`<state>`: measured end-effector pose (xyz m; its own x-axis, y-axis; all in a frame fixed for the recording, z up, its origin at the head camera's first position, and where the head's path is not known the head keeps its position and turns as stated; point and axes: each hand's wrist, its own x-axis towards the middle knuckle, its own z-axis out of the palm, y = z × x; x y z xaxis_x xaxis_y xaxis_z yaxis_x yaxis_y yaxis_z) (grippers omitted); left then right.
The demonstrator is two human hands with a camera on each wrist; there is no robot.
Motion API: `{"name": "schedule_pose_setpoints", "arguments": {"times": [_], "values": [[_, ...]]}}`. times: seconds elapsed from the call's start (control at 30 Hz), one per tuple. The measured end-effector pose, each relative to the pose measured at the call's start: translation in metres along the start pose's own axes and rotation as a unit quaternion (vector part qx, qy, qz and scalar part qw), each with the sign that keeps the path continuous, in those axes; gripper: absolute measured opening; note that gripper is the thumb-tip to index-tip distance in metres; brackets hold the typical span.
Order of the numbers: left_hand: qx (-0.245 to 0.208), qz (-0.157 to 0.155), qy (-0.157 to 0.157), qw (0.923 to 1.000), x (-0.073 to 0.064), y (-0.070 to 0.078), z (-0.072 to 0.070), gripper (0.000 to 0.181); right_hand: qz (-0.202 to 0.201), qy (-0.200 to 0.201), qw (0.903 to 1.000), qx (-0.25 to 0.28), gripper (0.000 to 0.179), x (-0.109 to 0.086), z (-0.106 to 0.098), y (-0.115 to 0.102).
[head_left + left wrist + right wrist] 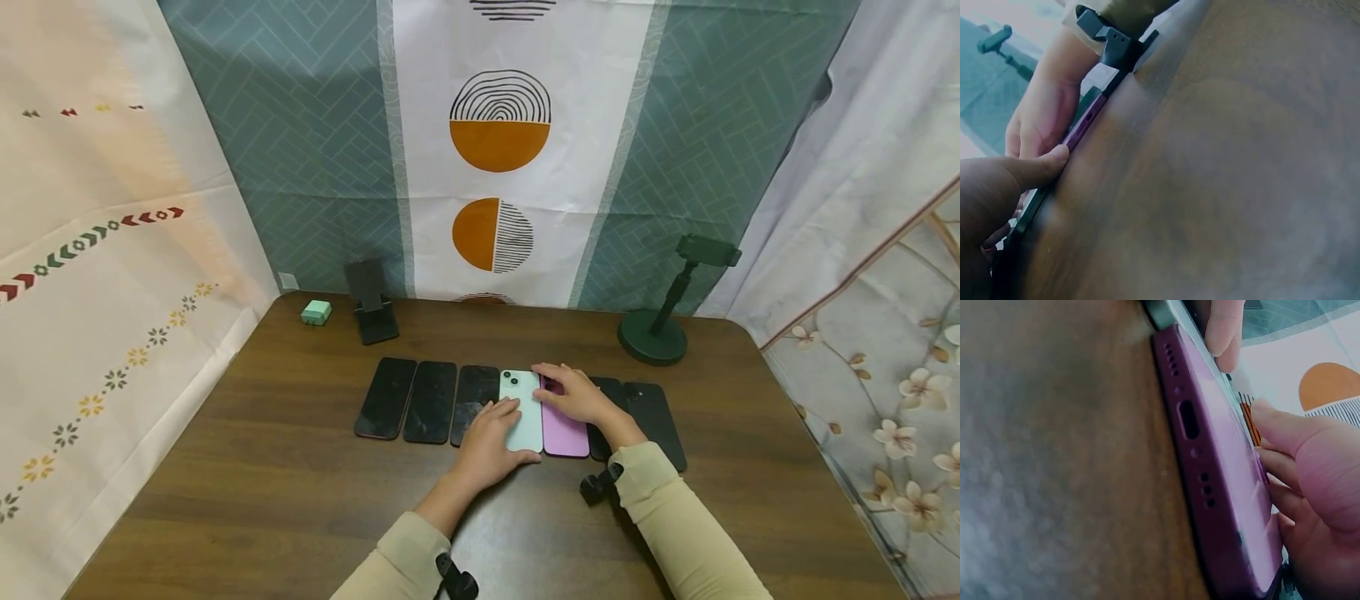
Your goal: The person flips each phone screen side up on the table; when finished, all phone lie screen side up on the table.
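Patterned cloth (300, 167) forms the background; one wooden table (247, 475) stands before it. One green stand (652, 337) is at the table's far right.

Two bare hands are at work. Left hand (487, 442): thumb and fingers spread wide, touching the pale green phone (527, 432), thumb at its near end, fingers over its left side. Right hand (577, 396): arched across the purple phone (565, 435), thumb and forefinger parted near the top of the pale green one. Whether either hand clasps firmly cannot be told.

Phones counted: seven, in one row mid-table; five dark phones (386, 398), one pale green, one purple. Three dark units lie left of the coloured pair, two right. Brand marks are too small to read.

One black stand (375, 323) is behind the row. Smallest: one mint box (317, 312), far left.
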<state>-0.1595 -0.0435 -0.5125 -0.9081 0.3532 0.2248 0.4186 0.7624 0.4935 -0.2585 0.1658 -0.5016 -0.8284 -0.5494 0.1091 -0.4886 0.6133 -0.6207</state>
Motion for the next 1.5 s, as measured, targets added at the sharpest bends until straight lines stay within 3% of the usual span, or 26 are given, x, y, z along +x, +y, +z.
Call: {"name": "schedule_pose_setpoints", "arguments": {"times": [0.27, 0.57, 0.77, 1.0, 1.13, 1.3, 1.5], "values": [[-0.005, 0.012, -0.003, 0.9999, -0.001, -0.002, 0.003, 0.075, 0.010, 0.003, 0.9996, 0.025, 0.042, 0.001, 0.000, -0.002], [0.066, 0.044, 0.013, 0.9968, -0.002, -0.003, 0.002, 0.073, -0.004, -0.001, 0.9979, 0.065, 0.041, 0.003, -0.002, -0.001], [0.054, 0.041, 0.012, 0.9976, -0.002, -0.005, 0.001, 0.078, -0.026, -0.011, 0.9987, 0.042, 0.048, 0.005, -0.001, -0.002], [0.016, 0.041, 0.018, 0.9989, 0.000, -0.004, 0.004, 0.072, 0.001, 0.010, 0.9983, 0.058, 0.049, 0.007, -0.001, 0.000], [0.024, 0.053, 0.014, 0.9982, -0.001, -0.003, 0.006, 0.072, -0.005, 0.019, 0.9974, 0.069, 0.049, 0.007, 0.000, 0.004], [0.025, 0.074, 0.018, 0.9968, -0.005, -0.004, 0.006, 0.070, -0.030, 0.015, 0.9940, 0.105, 0.046, 0.007, 0.000, 0.007], [-0.033, 0.086, 0.018, 0.9956, -0.008, -0.007, 0.002, 0.064, -0.048, 0.006, 0.9806, 0.190, 0.051, 0.006, -0.003, 0.012]]}}
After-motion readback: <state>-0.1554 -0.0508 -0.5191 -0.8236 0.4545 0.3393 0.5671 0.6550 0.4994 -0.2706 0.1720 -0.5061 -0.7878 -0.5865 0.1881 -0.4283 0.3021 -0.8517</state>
